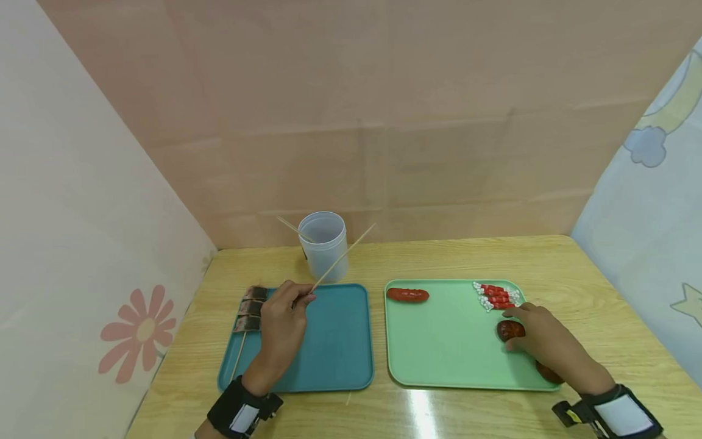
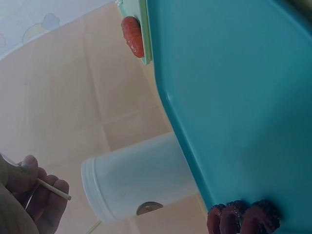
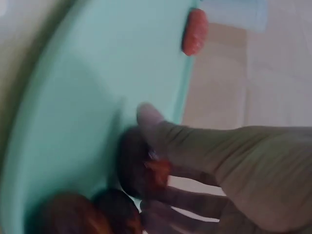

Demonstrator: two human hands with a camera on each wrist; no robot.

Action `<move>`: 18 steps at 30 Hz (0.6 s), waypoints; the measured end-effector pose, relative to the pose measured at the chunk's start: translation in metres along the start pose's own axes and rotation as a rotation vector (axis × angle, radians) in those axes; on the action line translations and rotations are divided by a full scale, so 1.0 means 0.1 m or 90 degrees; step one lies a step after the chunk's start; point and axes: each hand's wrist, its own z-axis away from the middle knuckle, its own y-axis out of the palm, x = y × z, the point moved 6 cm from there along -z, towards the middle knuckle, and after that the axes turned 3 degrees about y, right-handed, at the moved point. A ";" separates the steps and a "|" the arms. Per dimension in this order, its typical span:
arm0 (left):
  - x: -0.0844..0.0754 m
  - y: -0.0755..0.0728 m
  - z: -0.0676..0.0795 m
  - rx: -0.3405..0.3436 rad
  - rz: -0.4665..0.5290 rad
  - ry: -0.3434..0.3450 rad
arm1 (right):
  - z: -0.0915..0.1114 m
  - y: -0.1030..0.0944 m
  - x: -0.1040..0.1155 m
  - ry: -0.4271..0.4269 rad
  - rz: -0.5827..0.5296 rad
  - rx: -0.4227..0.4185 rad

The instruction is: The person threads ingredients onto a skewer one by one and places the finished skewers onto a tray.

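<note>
My left hand (image 1: 284, 320) pinches a thin bamboo skewer (image 1: 345, 256) above the blue tray (image 1: 340, 360), its long end slanting up to the right. The skewer's blunt end (image 2: 61, 193) sticks out past the palm in the left wrist view. On that tray's left side lies a stick loaded with dark, pink-edged curled pieces (image 1: 249, 309). Over the green tray (image 1: 439, 353), my right hand (image 1: 548, 341) holds a round brown mushroom cap (image 1: 509, 330) between thumb and fingers. More brown caps (image 3: 70, 214) lie beside it, partly hidden under the hand in the head view.
A white plastic cup (image 1: 325, 250) stands behind the blue tray with thin sticks (image 1: 293, 227) leaning in it. The green tray also bears a red sausage (image 1: 407, 295) at its back left and several red-and-white wrapped pieces (image 1: 496, 296) at its back right. Walls enclose the wooden table (image 1: 466, 259).
</note>
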 end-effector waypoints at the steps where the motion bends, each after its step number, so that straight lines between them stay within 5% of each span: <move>1: 0.00 0.00 0.00 0.004 -0.002 -0.001 | -0.01 0.02 0.02 -0.005 0.001 0.000; 8: -0.05 0.05 0.02 0.028 -0.015 0.026 | -0.09 -0.06 0.22 -0.029 -0.065 -0.057; 12: -0.12 0.17 0.05 0.063 -0.018 0.063 | -0.18 -0.26 0.46 -0.049 -0.287 -0.087; 18: -0.28 0.32 0.11 0.111 -0.033 0.122 | -0.26 -0.51 0.96 -0.121 -0.671 -0.058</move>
